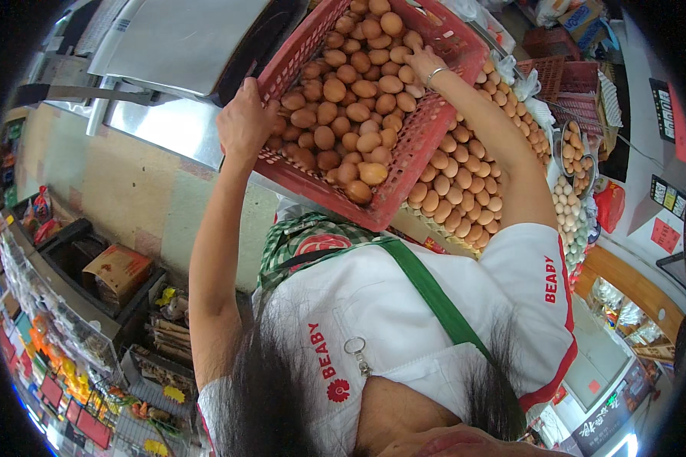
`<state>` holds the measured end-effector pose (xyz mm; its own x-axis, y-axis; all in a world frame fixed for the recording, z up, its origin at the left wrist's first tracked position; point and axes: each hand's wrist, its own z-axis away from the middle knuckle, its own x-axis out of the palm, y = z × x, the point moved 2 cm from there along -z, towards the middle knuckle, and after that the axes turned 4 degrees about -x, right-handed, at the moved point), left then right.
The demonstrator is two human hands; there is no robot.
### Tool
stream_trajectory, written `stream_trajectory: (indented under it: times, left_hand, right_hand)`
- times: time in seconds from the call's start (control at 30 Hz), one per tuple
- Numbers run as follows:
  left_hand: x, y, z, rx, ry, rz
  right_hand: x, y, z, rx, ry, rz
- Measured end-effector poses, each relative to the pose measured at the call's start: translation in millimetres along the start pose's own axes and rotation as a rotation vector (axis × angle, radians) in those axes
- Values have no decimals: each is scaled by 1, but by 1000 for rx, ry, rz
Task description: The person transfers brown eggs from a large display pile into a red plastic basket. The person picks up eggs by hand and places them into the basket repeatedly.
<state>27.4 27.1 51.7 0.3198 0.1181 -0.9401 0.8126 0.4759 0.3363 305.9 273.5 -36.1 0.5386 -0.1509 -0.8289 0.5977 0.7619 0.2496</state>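
A red plastic crate with perforated walls stands tilted before me, holding many loose brown eggs. My left hand grips the crate's left rim, its fingertips partly hidden by the wall. Inside the crate, near its right wall, my right hand rests with its fingers on eggs at the edge of the pile. Whether those fingers hold an egg cannot be made out. To the right of the crate, under my right forearm, brown eggs sit in rows on an egg tray.
A metal-topped appliance stands left of the crate on a shiny metal counter. On the right are bowls of eggs, pale eggs and stacked red crates. Packaged goods fill shelves at lower left.
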Motion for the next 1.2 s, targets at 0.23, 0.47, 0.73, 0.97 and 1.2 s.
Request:
stream_trajectory:
  times: [0.23, 0.47, 0.73, 0.97, 1.2]
  left_hand:
    - [-2, 1, 1, 6, 7, 7]
    - [-2, 5, 1, -15, -12, -8]
    - [-4, 6, 1, -14, -3, -27]
    - [-3, 7, 1, -21, 6, -40]
    - [-5, 4, 3, -46, 8, -60]
  right_hand:
    - [-14, -2, 11, -83, -18, 42]
    - [8, -1, -6, -279, -40, 337]
    - [6, -7, -9, -245, -173, 140]
    - [13, 2, -11, -256, -102, 36]
    - [-63, 71, 82, -178, 707, -1239]
